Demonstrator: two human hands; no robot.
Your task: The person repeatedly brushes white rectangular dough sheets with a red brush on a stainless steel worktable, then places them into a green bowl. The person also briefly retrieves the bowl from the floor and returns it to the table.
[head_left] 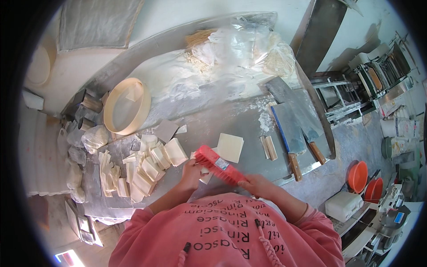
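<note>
In front of my chest is a long red object with ridged edges and a white label; its exact kind I cannot make out. My left hand is closed at its left end, beside a pale piece partly hidden under it. My right hand grips its lower right end. Just beyond lies a square stack of pale dough sheets. To the left, many folded stacks of dough sheets are heaped on the metal worktop. A narrow pair of dough stacks lies to the right.
Two broad knives with wooden handles lie at the worktop's right edge. A round wooden sieve stands at the left. Flour and plastic bags cover the back. Orange basins and machinery are off to the right.
</note>
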